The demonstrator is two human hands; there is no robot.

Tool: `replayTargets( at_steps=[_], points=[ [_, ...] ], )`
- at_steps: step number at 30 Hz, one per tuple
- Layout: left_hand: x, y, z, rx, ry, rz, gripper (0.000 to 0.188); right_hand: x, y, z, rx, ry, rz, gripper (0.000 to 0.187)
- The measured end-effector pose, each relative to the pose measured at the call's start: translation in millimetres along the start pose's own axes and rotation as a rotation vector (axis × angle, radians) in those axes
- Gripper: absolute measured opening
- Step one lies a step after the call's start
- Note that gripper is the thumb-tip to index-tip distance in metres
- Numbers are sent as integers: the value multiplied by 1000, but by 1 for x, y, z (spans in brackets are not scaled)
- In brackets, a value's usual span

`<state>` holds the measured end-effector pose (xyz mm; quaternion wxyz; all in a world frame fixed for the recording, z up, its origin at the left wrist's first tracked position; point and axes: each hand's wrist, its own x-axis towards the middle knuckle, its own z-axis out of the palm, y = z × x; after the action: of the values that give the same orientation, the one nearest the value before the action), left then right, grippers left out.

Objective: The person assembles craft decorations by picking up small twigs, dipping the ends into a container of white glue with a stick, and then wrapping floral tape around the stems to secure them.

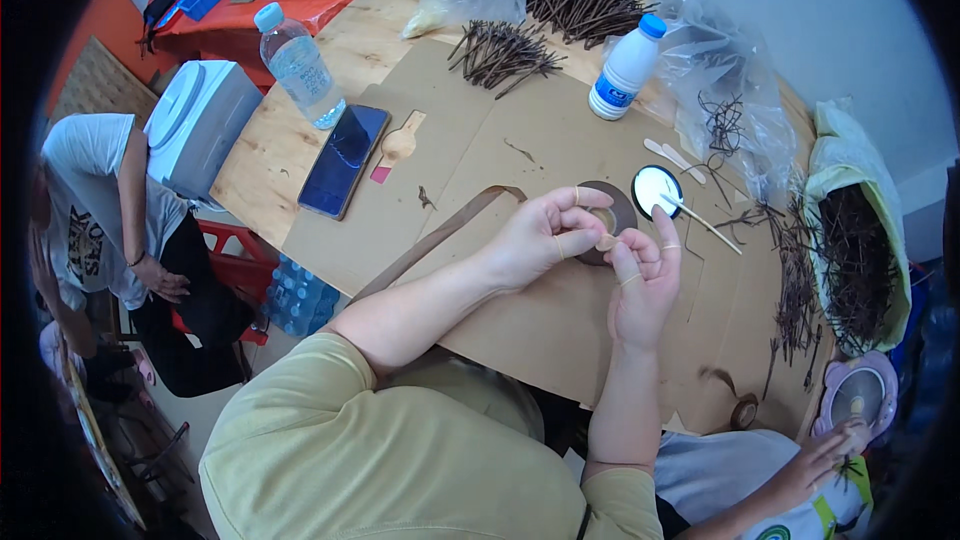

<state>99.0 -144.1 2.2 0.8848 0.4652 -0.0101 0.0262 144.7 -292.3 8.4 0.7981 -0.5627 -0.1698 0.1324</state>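
My left hand [555,225] and my right hand [645,275] meet over the cardboard, thumbs and index fingers pinched together. Between the fingertips is a small pale piece [605,242], too small to make out its kind. Thin yellowish bands circle some of my fingers. Just behind my hands lies a roll of brown tape [622,206], partly hidden by them. A long brown strip [440,233] runs under my left forearm. Beside my right fingertips sits a round black-rimmed dish of white paste [655,188], with a pale stick [715,225] resting on its edge.
Phone [343,162], water bottle [300,70] and white bottle [628,68] stand or lie on the table. Dark twig bundles [505,55] line the back; a sack of twigs [860,250] is at right. One person sits left; another's hand [825,455] is lower right.
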Motion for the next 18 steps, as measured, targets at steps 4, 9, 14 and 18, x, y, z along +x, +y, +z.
replayTargets(
  at_steps=[4,9,14,18],
  points=[
    [-1,-1,-1,-118,-81,-35,39,0,-1,4,-4,-30,2,57],
    [-2,-3,0,-65,-144,-38,44,0,4,0,-13,-31,-24,56],
    [-2,2,-3,-220,-152,-77,46,-1,-3,2,56,-73,75,55],
    [0,-1,-11,-342,-180,-114,44,-2,0,1,28,-90,60,58]
  ],
)
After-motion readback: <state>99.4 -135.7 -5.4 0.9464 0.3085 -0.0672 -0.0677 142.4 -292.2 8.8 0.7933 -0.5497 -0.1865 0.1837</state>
